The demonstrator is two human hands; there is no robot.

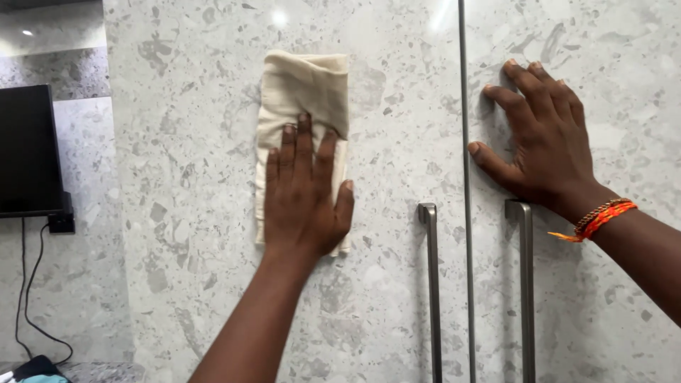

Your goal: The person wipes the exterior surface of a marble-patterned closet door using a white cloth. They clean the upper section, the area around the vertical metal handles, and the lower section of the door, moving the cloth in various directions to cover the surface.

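Our left hand (305, 195) presses flat on a folded cream cloth (303, 106) against the grey cabinet door (191, 177), right hand (543, 138) splayed flat, empty, beyond both metal handles (431, 284).

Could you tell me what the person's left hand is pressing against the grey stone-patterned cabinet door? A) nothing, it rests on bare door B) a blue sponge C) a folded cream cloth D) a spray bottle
C: the left hand lies flat, fingers spread, on a folded cream cloth held against the left door, while the right hand rests bare on the right door.
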